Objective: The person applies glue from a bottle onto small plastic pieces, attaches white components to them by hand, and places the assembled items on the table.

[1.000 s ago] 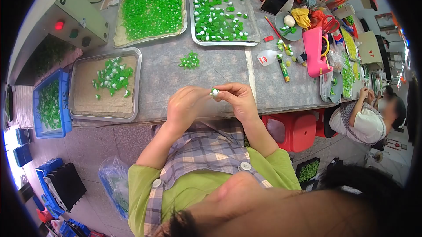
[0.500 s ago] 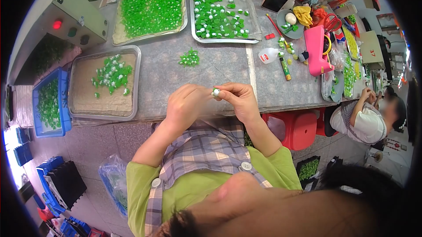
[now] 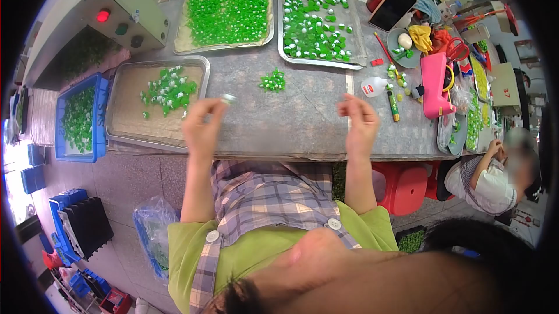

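Note:
My left hand is raised beside the right edge of a metal tray. Its fingertips pinch a small white and green piece with an eyeball-like bead, blurred by motion. Inside that tray is a loose heap of similar green pieces with white beads. Over the table's right part, my right hand has loosely bent fingers, slightly apart, with nothing visible in them. A small cluster of green pieces lies on the table between the hands, further back.
Behind are a tray of green sprigs and a tray of beaded green pieces. To the right stand a glue bottle, a glue stick and a pink tape dispenser. A control box and blue basket flank the left.
My hands have moved apart from the middle. The beaded piece, earlier in my right fingertips, is now in my left hand toward the left tray. The camera view has shifted.

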Motion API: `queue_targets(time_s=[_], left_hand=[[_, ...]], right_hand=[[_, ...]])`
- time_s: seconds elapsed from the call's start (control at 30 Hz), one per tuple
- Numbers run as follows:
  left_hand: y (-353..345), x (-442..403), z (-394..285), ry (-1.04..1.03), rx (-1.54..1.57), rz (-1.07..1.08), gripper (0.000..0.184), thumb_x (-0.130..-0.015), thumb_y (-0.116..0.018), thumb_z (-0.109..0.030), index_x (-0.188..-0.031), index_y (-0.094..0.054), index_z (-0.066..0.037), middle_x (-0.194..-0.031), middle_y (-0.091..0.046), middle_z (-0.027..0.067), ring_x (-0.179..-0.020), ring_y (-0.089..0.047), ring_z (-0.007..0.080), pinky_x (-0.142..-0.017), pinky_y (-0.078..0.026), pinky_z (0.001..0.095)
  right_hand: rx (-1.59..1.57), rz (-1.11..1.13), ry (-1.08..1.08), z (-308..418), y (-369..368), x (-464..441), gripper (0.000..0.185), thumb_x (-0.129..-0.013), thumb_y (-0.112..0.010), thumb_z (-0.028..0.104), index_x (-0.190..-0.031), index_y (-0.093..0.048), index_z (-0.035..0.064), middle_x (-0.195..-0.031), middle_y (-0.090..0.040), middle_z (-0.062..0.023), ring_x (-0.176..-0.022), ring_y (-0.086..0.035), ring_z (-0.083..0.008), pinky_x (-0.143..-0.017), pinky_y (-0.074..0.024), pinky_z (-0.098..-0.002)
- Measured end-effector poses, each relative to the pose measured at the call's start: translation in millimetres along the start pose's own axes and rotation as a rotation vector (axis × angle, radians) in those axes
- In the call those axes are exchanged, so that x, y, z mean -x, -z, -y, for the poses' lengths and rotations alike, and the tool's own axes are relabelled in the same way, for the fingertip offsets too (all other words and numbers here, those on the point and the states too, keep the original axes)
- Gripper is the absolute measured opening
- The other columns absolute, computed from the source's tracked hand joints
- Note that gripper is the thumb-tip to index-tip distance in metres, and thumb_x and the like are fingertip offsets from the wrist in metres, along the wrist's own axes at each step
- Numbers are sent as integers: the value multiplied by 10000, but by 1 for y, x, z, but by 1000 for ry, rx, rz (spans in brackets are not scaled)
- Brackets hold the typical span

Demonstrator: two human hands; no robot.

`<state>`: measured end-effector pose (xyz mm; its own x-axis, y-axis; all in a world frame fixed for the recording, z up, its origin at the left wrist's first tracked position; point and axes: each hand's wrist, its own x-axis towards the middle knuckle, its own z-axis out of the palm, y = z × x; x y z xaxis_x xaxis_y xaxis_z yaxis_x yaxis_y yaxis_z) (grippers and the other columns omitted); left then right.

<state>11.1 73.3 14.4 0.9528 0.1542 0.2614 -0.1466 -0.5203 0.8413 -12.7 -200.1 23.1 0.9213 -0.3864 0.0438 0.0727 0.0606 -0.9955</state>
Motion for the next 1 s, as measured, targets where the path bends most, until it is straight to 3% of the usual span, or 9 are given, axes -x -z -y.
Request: queue_targets(time_s=[0.17,0.23,0.33,0.47,0.67,0.8,0.9,0.93,1.0], left_hand=[[47,-32,31,52,-114,-392,151,-693,-609,-66,-827,-578,-5,-778,-571,89,-729,-540,153,-670,-419,254],[44,-38,18,-188,-451,-475,195,-683,-614,-79,-859,-570,-6,-819,-561,101,-782,-533,184,-711,-413,277],[8,-33,3,-58,-129,-126,177,-681,-603,-86,-846,-575,-29,-824,-559,88,-780,-529,220,-691,-416,307],[-43,-36,-9,-115,-157,274,105,-670,-587,-105,-757,-579,-47,-789,-544,85,-767,-518,257,-652,-411,327],[-64,-39,-8,-148,-276,326,126,-649,-594,-139,-738,-579,-51,-760,-517,83,-774,-492,271,-676,-394,353],[-62,-38,-5,-179,-266,309,105,-663,-599,-117,-731,-574,-41,-746,-540,75,-736,-531,225,-636,-417,316],[-54,-32,2,200,346,323,52,-722,-581,-66,-712,-553,-24,-728,-597,61,-638,-564,105,-571,-440,225],[-52,-29,-2,200,345,327,52,-722,-581,-66,-712,-553,-24,-728,-597,61,-638,-564,105,-571,-440,225],[-45,-19,-13,382,956,363,63,-720,-589,-63,-740,-541,-27,-736,-596,71,-655,-568,118,-605,-456,236]], right_hand=[[165,-365,302,-15,44,-29,201,-787,-521,104,-962,-545,7,-823,-527,-35,-661,-447,-67,-622,-375,-200],[329,-459,370,-21,56,-36,345,-754,-558,66,-1080,-456,18,-929,-470,-27,-775,-428,-69,-680,-359,-195],[411,-350,287,-29,56,-47,396,-732,-590,80,-1090,-435,14,-962,-468,-40,-802,-458,-91,-711,-374,-209],[341,-189,112,-46,60,-59,459,-685,-651,203,-1048,-455,3,-902,-522,-67,-784,-502,-147,-664,-396,-255],[569,-147,115,-54,66,-61,373,-734,-605,200,-986,-458,-33,-872,-536,-92,-777,-514,-124,-661,-402,-249],[387,-213,170,-43,54,-53,327,-765,-567,180,-992,-450,-26,-879,-534,-88,-786,-516,-131,-674,-405,-242],[232,-258,293,-27,36,-36,306,-785,-535,162,-1014,-435,-15,-906,-534,-94,-814,-527,-156,-699,-411,-242],[79,-211,225,-20,27,-28,306,-790,-527,164,-1023,-426,-6,-919,-533,-99,-832,-528,-163,-713,-412,-244],[-72,-169,152,-14,15,-14,306,-794,-519,166,-1033,-418,4,-932,-532,-104,-851,-529,-170,-726,-413,-245]])
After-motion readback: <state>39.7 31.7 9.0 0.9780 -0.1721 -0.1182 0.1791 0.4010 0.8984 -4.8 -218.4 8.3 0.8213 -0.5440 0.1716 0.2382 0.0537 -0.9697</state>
